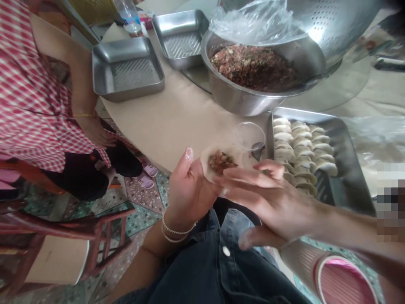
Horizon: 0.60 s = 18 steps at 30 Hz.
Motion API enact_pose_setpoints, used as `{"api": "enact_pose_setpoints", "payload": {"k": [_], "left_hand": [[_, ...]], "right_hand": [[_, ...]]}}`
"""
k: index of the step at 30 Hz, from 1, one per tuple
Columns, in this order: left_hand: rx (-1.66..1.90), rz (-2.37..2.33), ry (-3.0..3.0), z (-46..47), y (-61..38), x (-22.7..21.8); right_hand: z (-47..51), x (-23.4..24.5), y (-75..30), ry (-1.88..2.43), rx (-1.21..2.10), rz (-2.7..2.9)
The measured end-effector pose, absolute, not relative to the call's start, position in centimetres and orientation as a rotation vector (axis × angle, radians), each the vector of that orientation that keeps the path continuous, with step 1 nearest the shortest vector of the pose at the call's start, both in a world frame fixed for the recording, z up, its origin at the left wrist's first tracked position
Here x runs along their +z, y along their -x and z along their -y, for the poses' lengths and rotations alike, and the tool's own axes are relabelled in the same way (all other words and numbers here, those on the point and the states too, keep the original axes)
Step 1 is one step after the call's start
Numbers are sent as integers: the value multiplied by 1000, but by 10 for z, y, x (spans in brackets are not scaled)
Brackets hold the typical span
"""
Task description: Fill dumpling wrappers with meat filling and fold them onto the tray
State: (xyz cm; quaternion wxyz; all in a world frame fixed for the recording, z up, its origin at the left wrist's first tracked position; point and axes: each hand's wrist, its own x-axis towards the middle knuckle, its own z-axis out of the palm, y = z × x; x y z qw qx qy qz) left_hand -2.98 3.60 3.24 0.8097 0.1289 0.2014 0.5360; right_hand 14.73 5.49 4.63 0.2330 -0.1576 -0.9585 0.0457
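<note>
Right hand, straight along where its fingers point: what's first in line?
The right hand points at the dumpling wrapper, with filling on it, held in the left hand. That comes first; it may already touch the wrapper's edge, depth unclear.

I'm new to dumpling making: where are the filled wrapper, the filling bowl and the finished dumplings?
filled wrapper [206, 159], head view, bare dough beside the filling.
filling bowl [234, 99], head view, its steel outer wall.
finished dumplings [300, 142], head view, one dumpling mid-tray.
</note>
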Motion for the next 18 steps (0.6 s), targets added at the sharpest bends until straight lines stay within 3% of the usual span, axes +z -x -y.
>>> {"api": "enact_pose_setpoints", "payload": {"k": [18], "left_hand": [[953,-299,-210,-21,37,38]], "right_hand": [[-33,34,-183,316,-147,2393]]}}
